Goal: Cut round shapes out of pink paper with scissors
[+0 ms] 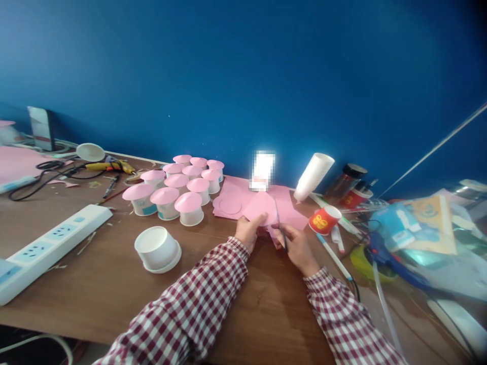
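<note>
My left hand point(248, 232) is closed on a piece of pink paper point(260, 207), the thumb lying on top of it. In my right hand point(300, 248) is a pair of scissors point(277, 215), whose blades point away from me along the paper's right side. Whether the blades are closed together is hard to tell. Beneath and behind the held piece lie more pink sheets point(233, 187), with a round outline or cut disc point(228, 205) at their left. Several white paper cups with pink cone tops point(189, 202) stand in rows to the left.
A white upside-down cup point(157, 248) sits front left, beside a power strip point(57, 243). A bright phone-like screen point(263, 171) leans on the blue wall. At right are stacked white cups point(315, 175), a red cup point(325, 219), a blue glue gun point(395, 266) and plastic bags point(422, 228).
</note>
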A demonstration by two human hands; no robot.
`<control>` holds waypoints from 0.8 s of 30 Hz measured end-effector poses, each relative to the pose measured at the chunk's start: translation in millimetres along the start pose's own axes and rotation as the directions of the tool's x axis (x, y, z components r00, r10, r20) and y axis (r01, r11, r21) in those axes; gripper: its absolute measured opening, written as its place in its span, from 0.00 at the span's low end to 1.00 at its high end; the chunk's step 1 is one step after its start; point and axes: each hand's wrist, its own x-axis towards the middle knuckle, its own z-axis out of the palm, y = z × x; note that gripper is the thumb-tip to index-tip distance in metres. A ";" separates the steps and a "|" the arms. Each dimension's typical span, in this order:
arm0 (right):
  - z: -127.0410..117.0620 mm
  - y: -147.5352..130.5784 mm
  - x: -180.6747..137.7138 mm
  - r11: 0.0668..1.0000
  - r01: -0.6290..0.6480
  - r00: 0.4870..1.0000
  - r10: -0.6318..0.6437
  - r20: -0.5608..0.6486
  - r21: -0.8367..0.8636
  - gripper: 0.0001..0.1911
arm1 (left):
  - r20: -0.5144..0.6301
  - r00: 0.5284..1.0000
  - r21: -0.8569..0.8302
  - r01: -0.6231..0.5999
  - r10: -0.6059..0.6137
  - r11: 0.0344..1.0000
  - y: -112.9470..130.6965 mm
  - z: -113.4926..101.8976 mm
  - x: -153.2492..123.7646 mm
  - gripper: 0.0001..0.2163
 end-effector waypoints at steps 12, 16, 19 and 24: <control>-0.7 -1.1 -0.3 1.000 -0.002 1.000 0.002 0.011 0.008 0.19 | -0.016 1.000 -0.002 -0.007 0.007 1.000 1.3 0.5 1.3 0.18; -0.8 -1.9 -0.4 1.000 -0.002 1.000 0.002 0.009 -0.017 0.19 | -0.017 1.000 -0.002 -0.015 0.015 1.000 2.0 0.7 1.4 0.18; -0.7 -1.7 -0.6 1.000 0.004 1.000 -0.003 0.011 -0.007 0.18 | -0.008 1.000 -0.014 -0.022 0.022 1.000 2.1 0.5 1.6 0.18; -0.7 -1.7 -1.0 1.000 0.007 1.000 -0.007 0.017 -0.009 0.18 | -0.009 1.000 -0.010 -0.019 0.018 1.000 1.9 0.0 1.8 0.18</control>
